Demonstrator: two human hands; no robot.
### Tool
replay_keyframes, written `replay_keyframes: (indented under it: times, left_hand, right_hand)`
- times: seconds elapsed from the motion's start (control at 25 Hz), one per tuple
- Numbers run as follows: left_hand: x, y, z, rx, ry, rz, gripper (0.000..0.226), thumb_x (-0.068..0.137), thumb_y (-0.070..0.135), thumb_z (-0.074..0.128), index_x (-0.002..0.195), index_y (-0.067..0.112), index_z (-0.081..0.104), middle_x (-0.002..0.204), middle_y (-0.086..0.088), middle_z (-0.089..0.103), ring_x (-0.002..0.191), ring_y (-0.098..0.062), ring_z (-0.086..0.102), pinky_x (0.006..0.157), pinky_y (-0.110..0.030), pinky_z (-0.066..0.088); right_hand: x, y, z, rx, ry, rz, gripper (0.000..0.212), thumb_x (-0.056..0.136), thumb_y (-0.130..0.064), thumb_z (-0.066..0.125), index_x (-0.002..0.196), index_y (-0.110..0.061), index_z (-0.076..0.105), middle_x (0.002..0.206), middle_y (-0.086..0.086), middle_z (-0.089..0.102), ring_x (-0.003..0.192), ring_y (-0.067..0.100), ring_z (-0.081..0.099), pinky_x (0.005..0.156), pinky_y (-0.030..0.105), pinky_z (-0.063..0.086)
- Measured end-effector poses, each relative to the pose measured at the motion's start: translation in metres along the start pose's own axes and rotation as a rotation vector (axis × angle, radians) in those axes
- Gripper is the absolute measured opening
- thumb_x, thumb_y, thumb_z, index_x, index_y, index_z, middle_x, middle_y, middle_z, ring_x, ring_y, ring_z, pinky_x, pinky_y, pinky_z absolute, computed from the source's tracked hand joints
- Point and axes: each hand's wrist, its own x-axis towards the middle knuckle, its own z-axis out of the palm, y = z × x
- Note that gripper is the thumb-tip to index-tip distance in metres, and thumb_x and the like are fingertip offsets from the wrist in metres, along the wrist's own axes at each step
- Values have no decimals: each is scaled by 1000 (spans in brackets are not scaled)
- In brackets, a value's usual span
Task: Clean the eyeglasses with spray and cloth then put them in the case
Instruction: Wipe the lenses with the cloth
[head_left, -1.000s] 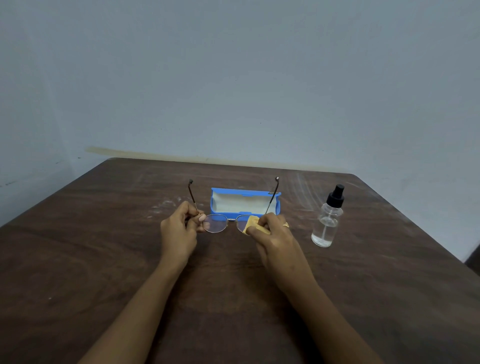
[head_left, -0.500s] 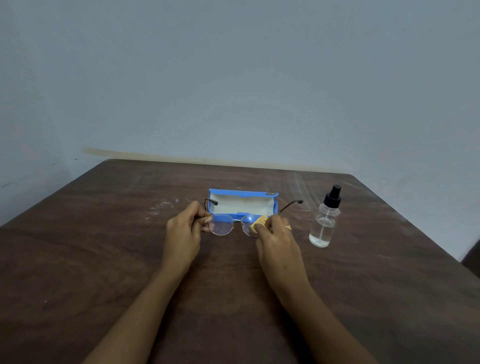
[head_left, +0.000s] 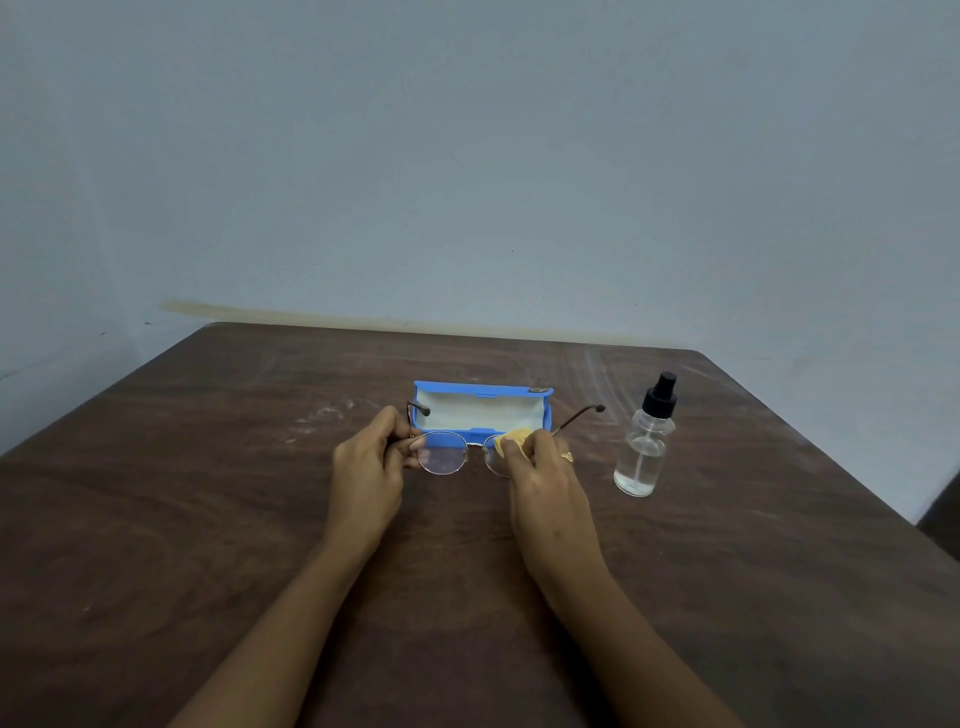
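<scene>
Dark wood-grain table with two things on it.
The brown table (head_left: 208, 519) carries an open blue case (head_left: 478, 408) with a pale lining, toward 12 o'clock from the table's middle. A clear spray bottle (head_left: 643, 452) with a black top stands upright at 2 o'clock, apart from the case. Whitish smudges (head_left: 322, 418) mark the surface at 10 o'clock.
</scene>
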Motion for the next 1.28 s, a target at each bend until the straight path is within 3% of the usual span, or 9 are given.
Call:
replay_keyframes:
  times: [0.16,0.44,0.6,0.76,0.88,1.04,1.28]
  left_hand:
    - [1,-3,0,22,26,-13,30,79,-20,45,65,7,43,63,3,57,59,16,58,52,0,41]
    - [4,-18,-1,66,78,-36,46,80,-11,52,57,26,35,67,-2,61,61,-17,62,55,-20,49]
    - [6,-18,-2,41,92,-69,47,80,-11,51,57,26,36,68,-2,62,62,0,62,51,-8,47]
    - [5,-14,-2,43,80,-89,47,80,-11,50,57,27,36,66,5,60,57,9,60,52,-4,44]
    - [5,-12,-2,31,64,-83,46,81,-12,49,57,26,36,66,6,61,59,-2,63,53,-7,47]
    - [4,-8,0,-6,22,-89,41,82,-15,46,59,19,38,77,-17,65,65,-25,66,56,-9,51]
    - [2,-1,-1,-19,-15,-92,37,81,-17,43,60,13,39,75,-17,65,64,-15,66,54,-5,47]
  right_hand:
    - [-2,-1,-2,-73,-7,24,37,51,-8,84,82,-16,65,77,0,56,62,15,58,41,20,40]
    - [-1,-3,-2,-38,119,-48,4,62,-7,59,62,-12,60,68,3,56,56,19,55,42,21,38]
    - [-1,-3,-3,-28,137,-70,21,69,-15,40,58,-12,59,65,1,55,56,16,54,44,22,39]
    - [-1,-4,-2,4,130,-93,23,71,-16,39,62,-12,60,68,1,55,57,14,53,47,20,39]
    - [-2,-3,0,39,120,-112,24,73,-15,40,67,-12,63,70,1,56,61,15,54,53,18,35]
    - [-1,-3,1,16,118,-139,22,74,-13,43,72,-13,66,71,0,57,63,15,55,52,18,35]
    - [0,0,4,-3,74,-56,12,66,-5,61,76,-11,65,75,4,56,61,19,55,43,23,36]
